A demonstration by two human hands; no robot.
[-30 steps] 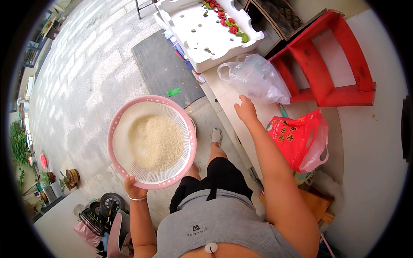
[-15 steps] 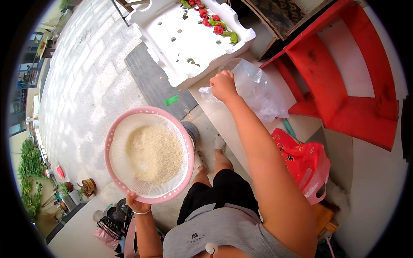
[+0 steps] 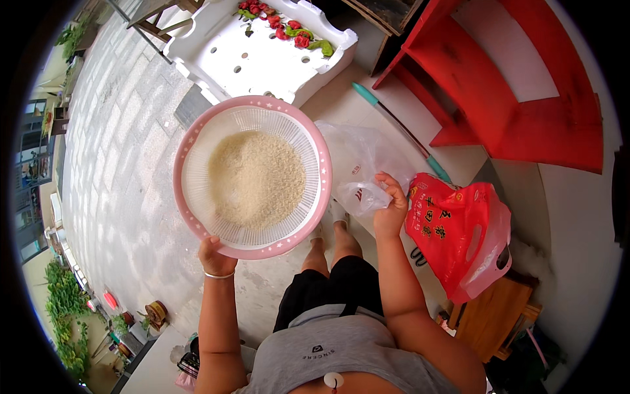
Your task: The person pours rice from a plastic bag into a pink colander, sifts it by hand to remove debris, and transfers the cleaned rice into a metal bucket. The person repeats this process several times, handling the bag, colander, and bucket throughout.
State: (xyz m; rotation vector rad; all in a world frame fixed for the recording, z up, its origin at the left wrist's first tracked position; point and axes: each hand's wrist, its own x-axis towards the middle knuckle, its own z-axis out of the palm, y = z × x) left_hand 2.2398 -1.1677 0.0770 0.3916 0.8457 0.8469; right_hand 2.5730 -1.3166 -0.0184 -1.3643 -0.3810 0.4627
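Note:
My left hand (image 3: 217, 257) grips the near rim of a round colander (image 3: 323, 172) with a pink, star-dotted rim and white mesh sides. A heap of white rice (image 3: 259, 180) lies inside it. The thumb shows at the rim; the other fingers are hidden below. To the right, my right hand (image 3: 392, 209) pinches the bunched edge of a clear plastic bag (image 3: 367, 154). That bag hangs loosely beside the colander, partly behind its rim. A red plastic rice bag (image 3: 446, 226) with cut-out handles lies right of my right hand.
A white foam box (image 3: 246, 79) with red and green peppers (image 3: 281, 31) stands at the far side. Red shelving (image 3: 479, 79) is at the right. A stick with teal ends (image 3: 400, 125) lies near it. A wooden stool (image 3: 491, 315) sits lower right.
The colander has moved up and right, away from my body. My right hand has drawn the clear bag nearer to me, uncovering the teal-ended stick.

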